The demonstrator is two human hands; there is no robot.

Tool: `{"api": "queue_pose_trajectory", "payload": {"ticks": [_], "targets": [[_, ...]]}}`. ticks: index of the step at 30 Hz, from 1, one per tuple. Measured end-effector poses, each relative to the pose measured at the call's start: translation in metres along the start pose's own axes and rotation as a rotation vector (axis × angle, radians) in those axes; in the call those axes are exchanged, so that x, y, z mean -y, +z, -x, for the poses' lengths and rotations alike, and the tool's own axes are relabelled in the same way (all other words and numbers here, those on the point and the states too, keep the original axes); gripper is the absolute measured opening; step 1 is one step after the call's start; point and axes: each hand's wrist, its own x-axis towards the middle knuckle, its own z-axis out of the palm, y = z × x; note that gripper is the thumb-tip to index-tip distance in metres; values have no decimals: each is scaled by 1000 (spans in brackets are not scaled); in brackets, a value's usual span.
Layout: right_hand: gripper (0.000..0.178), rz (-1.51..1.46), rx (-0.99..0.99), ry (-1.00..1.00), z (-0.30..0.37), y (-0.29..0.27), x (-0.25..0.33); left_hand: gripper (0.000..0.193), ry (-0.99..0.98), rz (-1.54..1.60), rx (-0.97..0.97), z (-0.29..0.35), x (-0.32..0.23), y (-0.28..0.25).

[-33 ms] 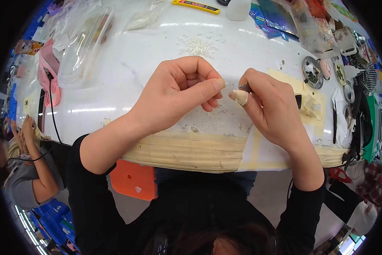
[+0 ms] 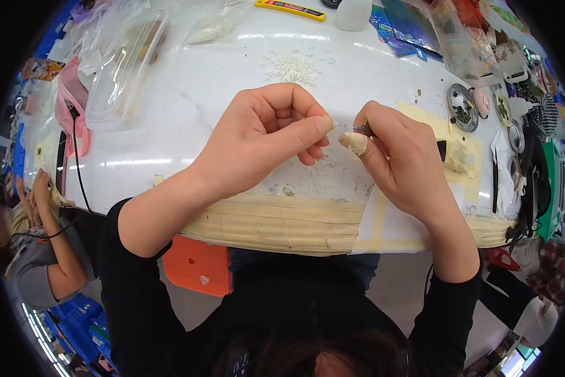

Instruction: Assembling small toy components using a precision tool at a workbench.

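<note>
Over the near half of the white table, my left hand [image 2: 266,141] is closed in a pinch, thumb tip against the index finger. Whatever lies in that pinch is too small to make out. Facing it across a narrow gap, my right hand [image 2: 398,154] is closed on a small grey metal piece [image 2: 363,129], mostly hidden by the fingers. Pale tape [image 2: 357,144] wraps the right thumb. Beyond the hands lies a loose heap of tiny white bits [image 2: 293,69]. More fine white crumbs [image 2: 320,171] are scattered below and between the hands.
Masking tape covers the table's front edge [image 2: 282,223]. A clear plastic box [image 2: 122,81] and pink mesh holder [image 2: 73,103] stand left. A yellow packet [image 2: 290,9] and white bottle [image 2: 353,16] are at the back; a round metal dish [image 2: 462,108] sits right. Another person's arm [image 2: 65,257] shows far left.
</note>
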Motion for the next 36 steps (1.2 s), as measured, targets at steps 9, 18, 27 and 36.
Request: {"api": "queue_pose_trajectory", "payload": {"ticks": [9,18,27,36], "targets": [[19,-44,-57,-27,-2,0,1,14,-14,6,-8,0,0,-1],[15,45,-11,-15,1,3,2,6,304,-329,6,2,8,4],[13,50,15,6,1,2,5,8,407,-413,6,3,8,2],[10,56,14,-9,1,2,6,9,419,-423,16,3,8,1]]}}
